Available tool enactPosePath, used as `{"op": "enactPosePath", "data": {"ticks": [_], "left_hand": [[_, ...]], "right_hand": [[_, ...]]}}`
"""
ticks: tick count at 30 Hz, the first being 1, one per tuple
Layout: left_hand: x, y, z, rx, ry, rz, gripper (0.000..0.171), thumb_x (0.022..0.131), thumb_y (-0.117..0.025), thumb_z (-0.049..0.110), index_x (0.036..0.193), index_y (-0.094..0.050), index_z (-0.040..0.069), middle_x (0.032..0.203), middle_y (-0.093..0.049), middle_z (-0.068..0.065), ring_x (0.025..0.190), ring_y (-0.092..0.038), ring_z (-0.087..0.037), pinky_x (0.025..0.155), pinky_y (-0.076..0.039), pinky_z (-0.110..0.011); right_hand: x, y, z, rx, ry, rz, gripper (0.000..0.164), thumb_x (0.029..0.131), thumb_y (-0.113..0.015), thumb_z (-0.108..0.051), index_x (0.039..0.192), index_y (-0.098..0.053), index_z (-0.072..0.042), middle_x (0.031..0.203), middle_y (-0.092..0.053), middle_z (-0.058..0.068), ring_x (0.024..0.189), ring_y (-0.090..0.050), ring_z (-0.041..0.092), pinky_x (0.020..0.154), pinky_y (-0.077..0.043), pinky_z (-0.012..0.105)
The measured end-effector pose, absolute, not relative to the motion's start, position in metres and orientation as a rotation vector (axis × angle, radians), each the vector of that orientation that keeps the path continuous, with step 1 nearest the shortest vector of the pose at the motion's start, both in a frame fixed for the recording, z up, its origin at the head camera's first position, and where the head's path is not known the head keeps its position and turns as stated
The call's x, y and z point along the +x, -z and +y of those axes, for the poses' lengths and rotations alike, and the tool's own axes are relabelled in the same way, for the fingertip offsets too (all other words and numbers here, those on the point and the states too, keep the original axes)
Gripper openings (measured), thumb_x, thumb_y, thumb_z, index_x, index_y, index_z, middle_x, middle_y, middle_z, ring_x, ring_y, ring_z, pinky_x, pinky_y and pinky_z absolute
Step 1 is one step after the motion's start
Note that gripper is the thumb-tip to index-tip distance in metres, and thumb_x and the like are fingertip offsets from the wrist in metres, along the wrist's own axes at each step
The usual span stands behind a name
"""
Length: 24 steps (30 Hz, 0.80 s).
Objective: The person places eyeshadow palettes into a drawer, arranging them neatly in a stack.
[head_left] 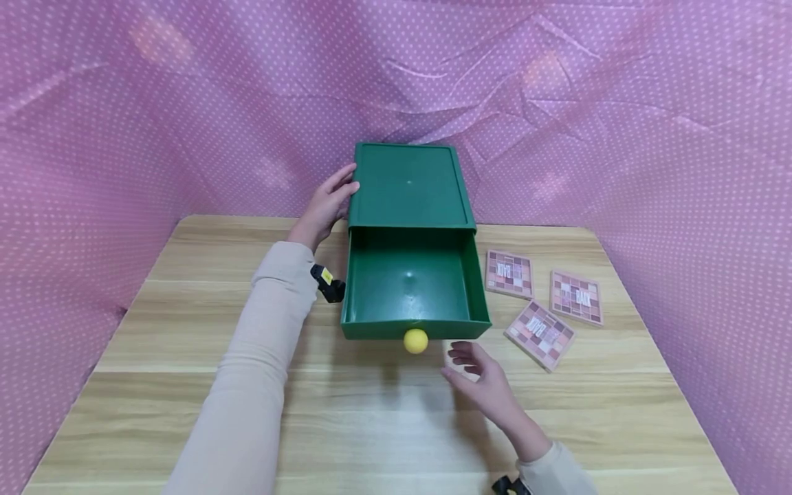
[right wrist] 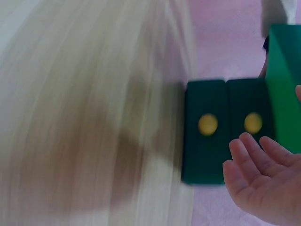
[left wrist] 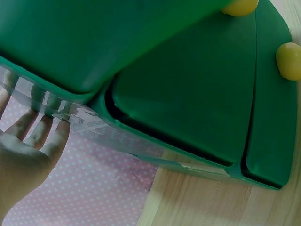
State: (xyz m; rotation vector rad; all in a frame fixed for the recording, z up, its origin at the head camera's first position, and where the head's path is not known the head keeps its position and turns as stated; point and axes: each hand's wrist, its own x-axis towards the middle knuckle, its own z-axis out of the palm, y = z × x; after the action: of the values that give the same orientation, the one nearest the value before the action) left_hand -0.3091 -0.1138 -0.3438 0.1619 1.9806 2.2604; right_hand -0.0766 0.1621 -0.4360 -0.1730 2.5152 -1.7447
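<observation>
A green drawer unit (head_left: pixel 408 185) with clear side walls stands at the back of the table, its top drawer (head_left: pixel 408 282) pulled out toward me. A round yellow knob (head_left: pixel 416 341) sits on that drawer's front. My left hand (head_left: pixel 328 206) rests against the unit's left side near the top, and the left wrist view shows its fingers (left wrist: pixel 40 132) spread on the clear wall. To the right of the knob, my right hand (head_left: pixel 485 385) hovers in front of the drawer with loosely bent fingers, apart from it and holding nothing.
Three square pinkish palettes (head_left: pixel 540 335) lie on the wooden table (head_left: pixel 185 344) right of the drawer. Lower drawers with yellow knobs (right wrist: pixel 208 125) show in the right wrist view. A pink dotted curtain (head_left: pixel 247 103) hangs behind and at both sides.
</observation>
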Motion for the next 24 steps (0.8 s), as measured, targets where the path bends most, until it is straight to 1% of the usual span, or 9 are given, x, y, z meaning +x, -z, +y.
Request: {"op": "enactPosePath", "data": {"ticks": [4,11,15,19,21,24], "left_hand": [[-0.311,0.343,-0.114,0.157,-2.264,1.972,0.046,0.088,-0.051,0.022,0.132,-0.038,0.023,0.134,-0.032,0.0,0.107,-0.045,-0.023,0.069,-0.044,-0.029],[-0.313,0.343,-0.115,0.15,-2.269,1.974,0.046,0.088,-0.051,0.021,0.132,-0.038,0.023,0.133,-0.033,-0.001,0.105,-0.047,-0.023,0.07,-0.044,-0.031],[-0.314,0.343,-0.115,0.152,-2.28,1.968,0.046,0.088,-0.05,0.02,0.132,-0.037,0.021,0.133,-0.033,-0.002,0.105,-0.047,-0.024,0.071,-0.044,-0.031],[-0.315,0.343,-0.115,0.157,-2.277,1.966,0.046,0.088,-0.05,0.02,0.132,-0.037,0.021,0.133,-0.033,-0.001,0.106,-0.046,-0.023,0.073,-0.043,-0.032],[-0.316,0.343,-0.115,0.156,-2.28,1.963,0.046,0.088,-0.05,0.02,0.132,-0.037,0.021,0.133,-0.033,-0.001,0.107,-0.045,-0.023,0.074,-0.043,-0.033],[-0.318,0.344,-0.115,0.16,-2.278,1.959,0.046,0.088,-0.05,0.02,0.132,-0.037,0.021,0.134,-0.033,-0.001,0.107,-0.045,-0.023,0.075,-0.043,-0.033]], "right_hand": [[-0.083,0.439,0.183,-0.101,1.633,2.58,0.045,0.077,-0.066,-0.023,0.114,-0.049,-0.003,0.11,-0.052,0.013,0.101,-0.048,0.026,0.084,-0.037,0.043],[-0.095,0.447,0.223,-0.099,1.513,2.721,0.048,0.079,-0.063,-0.021,0.115,-0.046,0.006,0.114,-0.047,0.023,0.104,-0.043,0.035,0.085,-0.034,0.048],[-0.101,0.449,0.246,-0.037,1.411,2.786,0.056,0.078,-0.064,-0.026,0.118,-0.041,0.007,0.117,-0.043,0.026,0.107,-0.04,0.039,0.087,-0.031,0.05],[-0.107,0.452,0.266,0.049,1.266,2.869,0.066,0.076,-0.066,-0.031,0.122,-0.037,0.007,0.116,-0.041,0.029,0.103,-0.041,0.04,0.085,-0.032,0.051],[-0.111,0.455,0.277,0.063,1.225,2.91,0.07,0.074,-0.068,-0.029,0.124,-0.036,0.008,0.115,-0.04,0.03,0.1,-0.042,0.041,0.082,-0.033,0.051],[-0.116,0.462,0.291,0.05,1.209,2.965,0.076,0.071,-0.071,-0.025,0.125,-0.031,0.01,0.115,-0.038,0.031,0.1,-0.039,0.042,0.083,-0.031,0.053]]}}
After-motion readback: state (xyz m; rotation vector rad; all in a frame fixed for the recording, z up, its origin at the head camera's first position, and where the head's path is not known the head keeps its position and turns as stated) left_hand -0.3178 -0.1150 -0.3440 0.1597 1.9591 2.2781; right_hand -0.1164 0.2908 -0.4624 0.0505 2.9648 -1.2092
